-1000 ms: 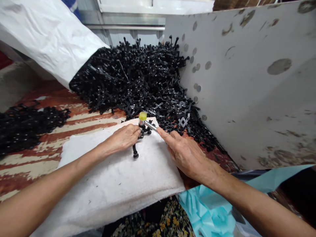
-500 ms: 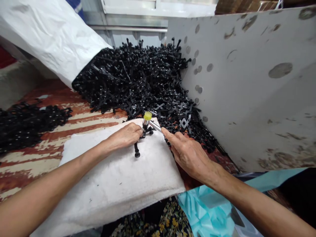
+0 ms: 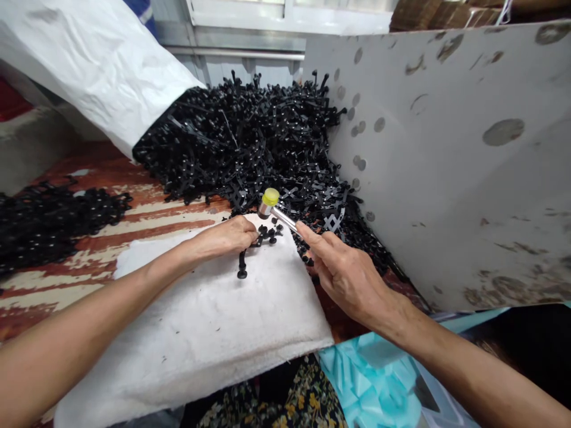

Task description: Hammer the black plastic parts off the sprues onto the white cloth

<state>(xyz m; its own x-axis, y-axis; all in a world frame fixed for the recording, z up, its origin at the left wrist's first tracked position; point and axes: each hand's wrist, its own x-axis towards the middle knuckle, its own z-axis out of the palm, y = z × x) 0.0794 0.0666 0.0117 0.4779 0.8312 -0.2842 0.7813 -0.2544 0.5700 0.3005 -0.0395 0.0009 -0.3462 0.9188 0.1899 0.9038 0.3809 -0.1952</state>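
My left hand (image 3: 225, 238) is closed on a small black plastic part (image 3: 256, 245), pressing it down on a white cloth pad (image 3: 209, 321). One leg of the part sticks out toward me and ends in a round knob. My right hand (image 3: 345, 273) grips the metal handle of a small hammer (image 3: 276, 211) with a yellow head, forefinger stretched along the handle. The hammer head hovers just above the black part.
A big heap of black plastic parts (image 3: 254, 142) spills from a white sack (image 3: 89, 65) behind the pad. A smaller black heap (image 3: 49, 220) lies at the left. A stained grey board (image 3: 446, 154) stands at the right. Turquoise plastic (image 3: 375, 386) lies by my lap.
The hammer head has lifted up and slightly right off the black part. My left hand keeps holding the part in place on the pad.
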